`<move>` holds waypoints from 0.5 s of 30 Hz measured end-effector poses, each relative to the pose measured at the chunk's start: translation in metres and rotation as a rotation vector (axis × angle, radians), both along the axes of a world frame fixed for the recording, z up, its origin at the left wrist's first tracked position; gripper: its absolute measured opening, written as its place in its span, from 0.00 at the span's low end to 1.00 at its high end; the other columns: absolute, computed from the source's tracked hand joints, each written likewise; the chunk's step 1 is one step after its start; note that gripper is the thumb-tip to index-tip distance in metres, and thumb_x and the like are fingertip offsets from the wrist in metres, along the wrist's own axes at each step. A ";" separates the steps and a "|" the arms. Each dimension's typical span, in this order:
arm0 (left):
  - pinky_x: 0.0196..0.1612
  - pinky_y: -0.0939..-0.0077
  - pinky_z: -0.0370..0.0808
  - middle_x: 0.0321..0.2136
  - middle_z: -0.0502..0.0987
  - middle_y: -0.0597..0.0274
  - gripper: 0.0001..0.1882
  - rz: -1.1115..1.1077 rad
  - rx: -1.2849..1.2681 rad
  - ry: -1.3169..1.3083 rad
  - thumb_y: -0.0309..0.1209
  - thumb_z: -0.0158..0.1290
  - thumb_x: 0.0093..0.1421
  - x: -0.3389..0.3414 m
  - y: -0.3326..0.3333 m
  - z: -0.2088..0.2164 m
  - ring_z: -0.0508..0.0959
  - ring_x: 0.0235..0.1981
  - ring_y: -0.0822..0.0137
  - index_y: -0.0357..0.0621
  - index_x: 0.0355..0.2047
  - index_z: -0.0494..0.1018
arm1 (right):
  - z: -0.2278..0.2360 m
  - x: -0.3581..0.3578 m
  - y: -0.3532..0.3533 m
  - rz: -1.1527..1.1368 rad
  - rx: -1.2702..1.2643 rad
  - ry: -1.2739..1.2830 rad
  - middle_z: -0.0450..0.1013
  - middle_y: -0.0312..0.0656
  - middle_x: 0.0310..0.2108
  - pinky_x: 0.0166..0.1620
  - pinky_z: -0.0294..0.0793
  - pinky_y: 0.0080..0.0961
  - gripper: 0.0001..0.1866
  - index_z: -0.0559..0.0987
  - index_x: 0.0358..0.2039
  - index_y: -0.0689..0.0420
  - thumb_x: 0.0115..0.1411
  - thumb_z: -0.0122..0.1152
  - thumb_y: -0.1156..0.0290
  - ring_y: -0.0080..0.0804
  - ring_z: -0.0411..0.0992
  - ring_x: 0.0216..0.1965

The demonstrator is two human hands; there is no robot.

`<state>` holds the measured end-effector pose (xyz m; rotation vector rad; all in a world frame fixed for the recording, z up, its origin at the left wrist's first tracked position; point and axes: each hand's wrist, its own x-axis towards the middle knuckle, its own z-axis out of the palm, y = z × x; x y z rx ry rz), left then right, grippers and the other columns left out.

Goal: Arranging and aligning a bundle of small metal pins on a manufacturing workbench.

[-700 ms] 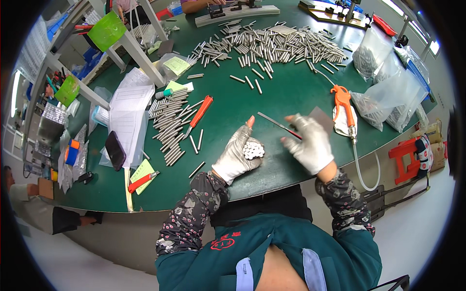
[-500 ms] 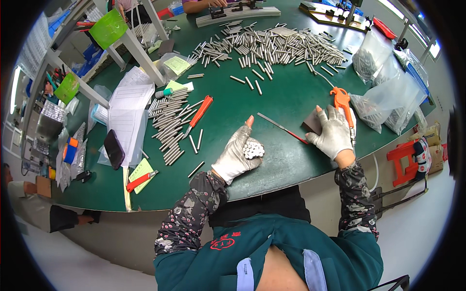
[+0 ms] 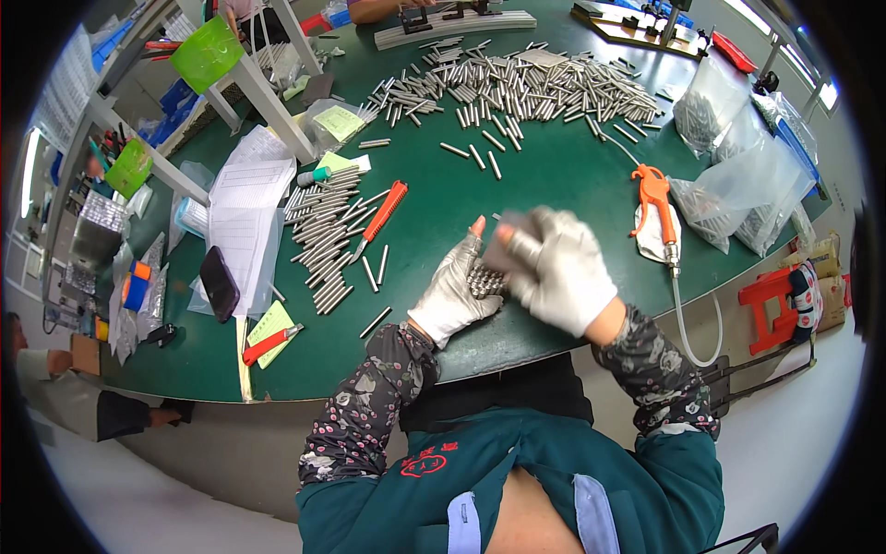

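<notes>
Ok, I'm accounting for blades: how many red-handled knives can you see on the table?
2: one knife beside the spread of metal rods, a second knife across a yellow-green note. Others may be hidden.

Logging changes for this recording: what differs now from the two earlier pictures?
The right hand has picked up the grey block from the table's right side and brought it left, up to the pins in the left hand; contact is unclear. The left hand still holds its bundle. The air gun, red knife and large pin pile stayed put.
</notes>
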<state>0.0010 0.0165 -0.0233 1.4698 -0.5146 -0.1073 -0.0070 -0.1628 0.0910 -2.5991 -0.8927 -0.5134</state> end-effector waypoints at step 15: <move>0.47 0.76 0.70 0.40 0.69 0.65 0.56 -0.013 0.097 0.154 0.14 0.56 0.44 -0.010 0.000 0.024 0.71 0.40 0.74 0.61 0.64 0.33 | -0.002 0.014 -0.005 -0.099 -0.072 -0.068 0.67 0.49 0.37 0.41 0.65 0.37 0.20 0.77 0.39 0.50 0.43 0.60 0.60 0.45 0.66 0.39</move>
